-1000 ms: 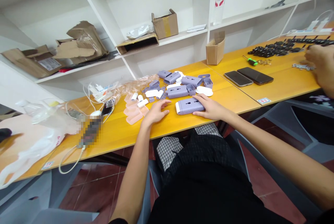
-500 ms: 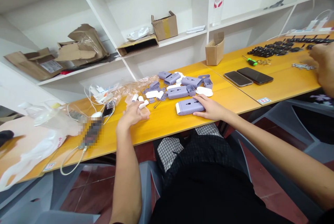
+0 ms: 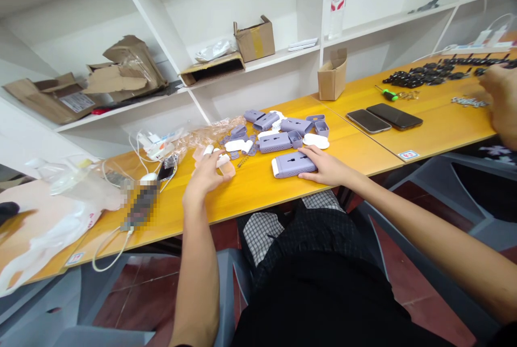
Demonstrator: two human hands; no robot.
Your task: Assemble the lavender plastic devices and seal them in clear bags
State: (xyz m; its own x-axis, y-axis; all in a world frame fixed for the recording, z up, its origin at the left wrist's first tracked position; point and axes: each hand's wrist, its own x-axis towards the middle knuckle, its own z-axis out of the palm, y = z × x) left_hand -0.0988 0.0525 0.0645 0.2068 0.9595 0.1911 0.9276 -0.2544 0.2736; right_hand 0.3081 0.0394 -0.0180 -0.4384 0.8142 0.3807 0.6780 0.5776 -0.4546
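My right hand (image 3: 325,167) grips the right end of a purple plastic housing (image 3: 293,165) lying on the table, thumb along its near side and fingers over the top. A white end piece (image 3: 275,167) shows at the housing's left end. Over a pinkish see-through tray (image 3: 229,169) with white cylindrical pieces (image 3: 222,160) hovers my left hand (image 3: 204,175), its thumb and fingers apart. Whether its fingertips touch a piece cannot be made out. A small coil spring (image 3: 243,161) lies right of the tray. Behind are more purple housings (image 3: 275,143) and white oval caps (image 3: 316,141).
Two phones (image 3: 393,117), a green screwdriver (image 3: 389,95), black parts (image 3: 407,78) and screws (image 3: 469,102) lie to the right, near another person's hand (image 3: 501,99). Cables, a power strip (image 3: 159,147) and plastic bags (image 3: 64,234) occupy the left. Shelves with boxes (image 3: 255,41) rise behind.
My left hand has shifted slightly right and forward over the tray, its thumb now nearer the white pieces. My right hand and the purple housing have stayed in place.
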